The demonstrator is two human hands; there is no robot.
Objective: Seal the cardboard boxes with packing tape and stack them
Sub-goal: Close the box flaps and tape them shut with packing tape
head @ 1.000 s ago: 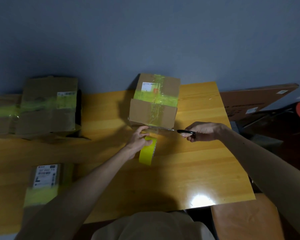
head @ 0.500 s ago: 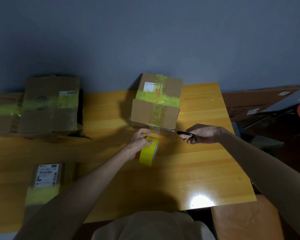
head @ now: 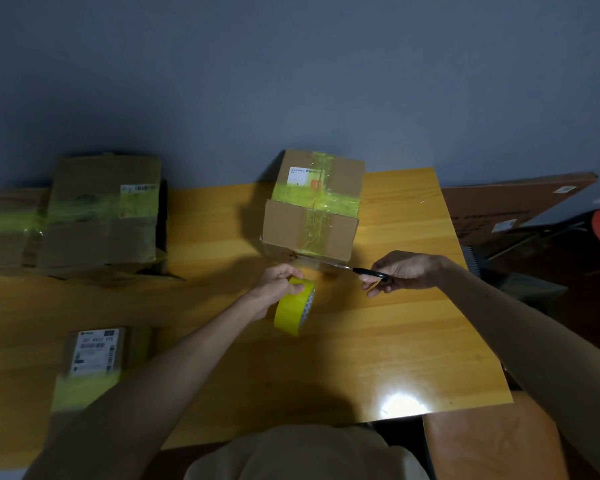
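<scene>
— Nearly nothing moves since a second ago: left hand (head: 278, 282) grips the tape roll (head: 295, 308) just in front of the box (head: 309, 223) on the surface (head: 395, 341); right hand (head: 409, 271) holds the scissors (head: 368, 271) at the strip.
— I think slack tape could fold onto itself.

No text fully legible. Landmark: yellow tape roll (head: 293, 311).

- Centre box (head: 312, 220), just behind the tape roll: white shipping label (head: 300, 176) on top with small print and an orange patch, unreadable.
- Small box (head: 118, 344), left of the tape roll and nearer the camera: barcode label (head: 96, 349) with a row of large digits, too blurred to read.
- Big box (head: 104, 237), far left of the tape roll: barcode strip (head: 137, 188), unreadable.
- Flat brown carton (head: 492, 202), right of the tape roll: two white stickers (head: 504, 225), too small to read.
- Tape roll rim: dark dotted print, no letters made out.
</scene>
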